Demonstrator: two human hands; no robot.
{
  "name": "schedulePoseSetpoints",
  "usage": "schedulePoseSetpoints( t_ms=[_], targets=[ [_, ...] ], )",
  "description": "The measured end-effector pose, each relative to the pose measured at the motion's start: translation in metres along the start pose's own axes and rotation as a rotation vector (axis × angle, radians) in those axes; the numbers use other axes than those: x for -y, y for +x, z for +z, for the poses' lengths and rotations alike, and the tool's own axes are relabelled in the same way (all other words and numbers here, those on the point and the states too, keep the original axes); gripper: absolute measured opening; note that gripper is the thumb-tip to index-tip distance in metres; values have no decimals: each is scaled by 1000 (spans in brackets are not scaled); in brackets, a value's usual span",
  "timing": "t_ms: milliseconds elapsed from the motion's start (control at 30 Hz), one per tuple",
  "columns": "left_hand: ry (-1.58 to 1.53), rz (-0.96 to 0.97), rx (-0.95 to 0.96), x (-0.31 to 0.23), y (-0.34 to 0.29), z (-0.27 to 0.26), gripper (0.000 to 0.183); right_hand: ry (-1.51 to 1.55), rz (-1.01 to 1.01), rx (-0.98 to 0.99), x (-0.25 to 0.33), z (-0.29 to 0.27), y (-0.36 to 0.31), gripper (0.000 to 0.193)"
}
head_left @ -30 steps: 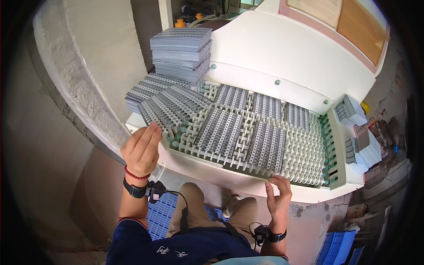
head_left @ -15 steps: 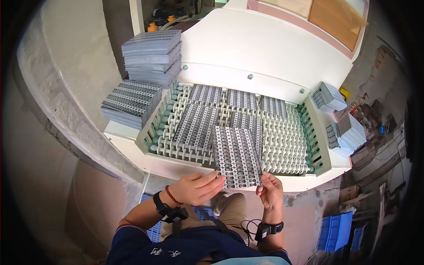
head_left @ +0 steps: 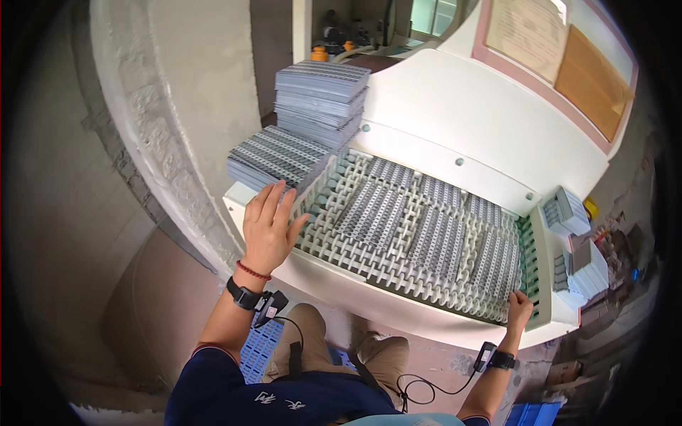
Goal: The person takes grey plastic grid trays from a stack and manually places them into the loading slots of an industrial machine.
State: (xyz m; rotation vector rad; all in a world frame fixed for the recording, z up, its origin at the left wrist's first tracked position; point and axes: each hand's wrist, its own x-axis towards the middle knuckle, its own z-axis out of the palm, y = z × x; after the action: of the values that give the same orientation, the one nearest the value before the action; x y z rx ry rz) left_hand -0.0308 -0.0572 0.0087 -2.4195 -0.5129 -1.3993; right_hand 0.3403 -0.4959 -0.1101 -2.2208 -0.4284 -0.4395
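Blue perforated mat [head_left: 260, 353] on floor [head_left: 453, 360] — blue bin [head_left: 533, 414] rightward

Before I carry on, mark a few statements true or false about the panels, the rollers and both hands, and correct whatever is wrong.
1. Six patterned panels lie on the white rollers. True.
2. The left hand grips a panel. False: the left hand has its fingers extended and holds no panel.
3. The right hand is at the near end of the rightmost front-row panel. True.
4. The taller stack of panels stands at the right end of the machine. False: the taller stack is at the left end of the machine.
5. The red bracelet is on the left arm. True.
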Motion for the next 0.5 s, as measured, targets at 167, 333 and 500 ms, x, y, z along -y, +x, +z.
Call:
schedulePoseSetpoints(
  t_ms=[167, 333, 500],
  targets=[
    [74, -203, -26, 33, 7, 10, 50, -163, -39, -120, 25, 0, -19, 27],
    [47, -190, 35, 40, 7, 21, 41, 27, -14, -31, 67, 9, -47, 22],
    [2, -199, 24, 44, 6, 24, 31, 137, 73, 59, 85, 10, -73, 17]
  ],
)
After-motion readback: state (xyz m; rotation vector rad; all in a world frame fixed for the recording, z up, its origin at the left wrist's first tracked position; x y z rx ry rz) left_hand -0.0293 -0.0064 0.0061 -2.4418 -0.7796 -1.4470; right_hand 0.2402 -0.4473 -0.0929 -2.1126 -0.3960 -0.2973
